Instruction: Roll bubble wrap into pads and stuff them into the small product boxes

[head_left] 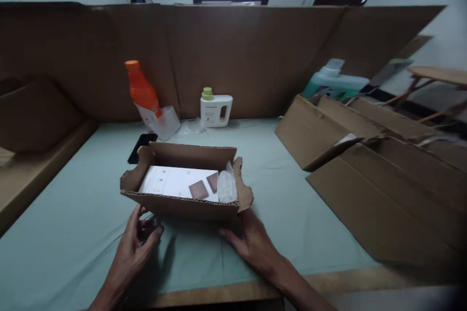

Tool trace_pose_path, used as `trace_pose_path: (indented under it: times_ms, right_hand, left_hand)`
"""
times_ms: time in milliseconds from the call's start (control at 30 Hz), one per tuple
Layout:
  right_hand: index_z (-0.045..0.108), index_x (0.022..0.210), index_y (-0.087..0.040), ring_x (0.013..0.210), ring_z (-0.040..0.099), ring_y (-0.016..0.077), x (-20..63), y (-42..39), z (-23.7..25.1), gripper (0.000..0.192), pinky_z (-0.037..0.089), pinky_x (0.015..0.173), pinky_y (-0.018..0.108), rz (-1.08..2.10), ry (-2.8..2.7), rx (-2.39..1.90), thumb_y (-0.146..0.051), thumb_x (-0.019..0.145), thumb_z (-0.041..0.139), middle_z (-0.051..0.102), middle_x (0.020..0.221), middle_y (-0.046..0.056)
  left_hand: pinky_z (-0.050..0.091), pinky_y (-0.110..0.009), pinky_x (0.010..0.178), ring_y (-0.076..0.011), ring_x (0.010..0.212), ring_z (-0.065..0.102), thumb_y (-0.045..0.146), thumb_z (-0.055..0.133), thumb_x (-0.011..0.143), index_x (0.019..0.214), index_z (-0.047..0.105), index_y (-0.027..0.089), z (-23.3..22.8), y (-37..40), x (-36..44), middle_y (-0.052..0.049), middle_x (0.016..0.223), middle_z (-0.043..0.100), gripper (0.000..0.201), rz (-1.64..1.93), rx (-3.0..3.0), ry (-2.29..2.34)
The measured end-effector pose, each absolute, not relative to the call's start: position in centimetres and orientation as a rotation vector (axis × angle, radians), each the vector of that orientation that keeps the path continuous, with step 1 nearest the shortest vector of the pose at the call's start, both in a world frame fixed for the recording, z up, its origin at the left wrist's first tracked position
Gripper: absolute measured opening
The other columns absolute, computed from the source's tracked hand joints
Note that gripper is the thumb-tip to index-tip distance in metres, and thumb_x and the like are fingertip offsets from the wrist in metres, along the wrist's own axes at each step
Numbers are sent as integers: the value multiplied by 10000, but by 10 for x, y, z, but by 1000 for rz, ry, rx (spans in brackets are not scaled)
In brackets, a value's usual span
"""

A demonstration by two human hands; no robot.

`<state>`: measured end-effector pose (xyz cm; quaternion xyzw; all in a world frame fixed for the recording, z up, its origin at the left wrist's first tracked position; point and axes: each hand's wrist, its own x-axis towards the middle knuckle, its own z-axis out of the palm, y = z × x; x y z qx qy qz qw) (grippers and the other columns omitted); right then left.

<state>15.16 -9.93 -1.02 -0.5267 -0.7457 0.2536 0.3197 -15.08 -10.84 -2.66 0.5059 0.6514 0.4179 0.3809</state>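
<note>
Now the small open corrugated cardboard box (186,189) is sitting on the pale green tablecloth (73,233), holding a white card and bubble wrap (226,186). Loosely spread, the left hand (136,243) is hovering just short of its near corner, while the right hand (251,243) is lying flat against its base, gripping nothing. Judging by this, positioning is underway; a firm two-sided grip seems called for.

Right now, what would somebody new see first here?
Most likely the open cardboard box in the middle of the green table, with a white packet inside. The left hand and right hand rest at its near side. The bright orange bottle stands behind it, by the brown cardboard wall.
</note>
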Motion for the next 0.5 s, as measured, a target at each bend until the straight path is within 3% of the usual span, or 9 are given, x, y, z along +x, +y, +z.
trace_pose_path:
  times_ms: [133,267,367,500]
  right_hand:
    - [471,1406,-254,1204,616,332,169,-87,-17,541,528,985,519,559,-1827,-1530,-380,895,594,632,1319,135]
    - [538,1311,-168,1203,613,350,225,-69,-16,479,516,981,510,372,-1652,-1780,-407,897,560,647,1270,177]
    - [504,1349,-120,1264,569,367,269,-53,-17,560,491,1002,527,254,-1536,-1891,-429,884,556,608,1333,218]
    - [343,1502,-91,1279,559,348,304,-34,-34,756,504,993,510,210,-1419,-1888,-444,869,558,492,1475,256]
  left_hand:
    - [564,-419,943,-259,1112,651,479,715,781,1480,299,270,-23,-62,-107,-137,1405,458,840,1037,1271,1449]
    - [521,-485,980,-259,1063,639,366,735,702,1445,336,203,-14,21,-24,-166,1380,474,859,970,1373,1075]
    - [517,-465,990,-287,1115,634,318,731,656,1447,367,190,-12,81,46,-171,1407,495,880,941,1377,898]
    - [461,-496,1070,-382,1317,517,309,769,638,1529,295,188,-22,126,122,-195,1564,364,1017,911,1357,780]
